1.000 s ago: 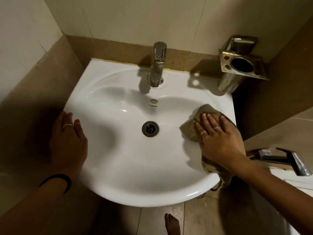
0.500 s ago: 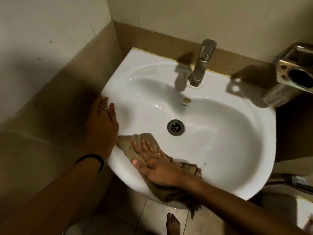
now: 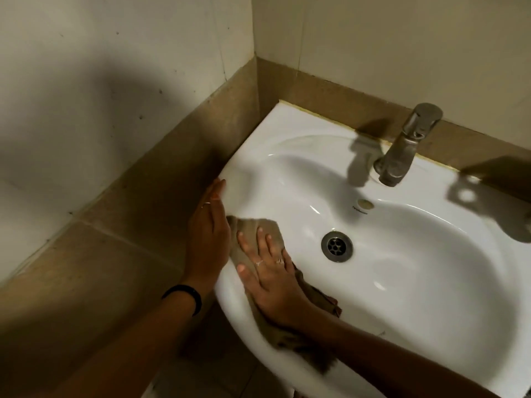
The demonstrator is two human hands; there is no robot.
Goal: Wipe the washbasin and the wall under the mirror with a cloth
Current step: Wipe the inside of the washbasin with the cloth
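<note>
Brown cloth [image 3: 253, 228] on white washbasin [image 3: 431, 282]

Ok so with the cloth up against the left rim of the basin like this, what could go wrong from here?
1. The cloth hangs over the front rim of the basin; the loose end may drag off and drip on the floor.
2. The right hand only presses flat on it, so the cloth could slip out on the slick slope.
3. The left hand rests on the rim beside the cloth, possibly blocking the next stroke.

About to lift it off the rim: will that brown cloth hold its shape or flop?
The brown cloth probably flops: it drapes over the white ceramic washbasin rim. Likely light, since it wrinkles under the flat right hand. It should slide easily on the glossy glaze.
</note>
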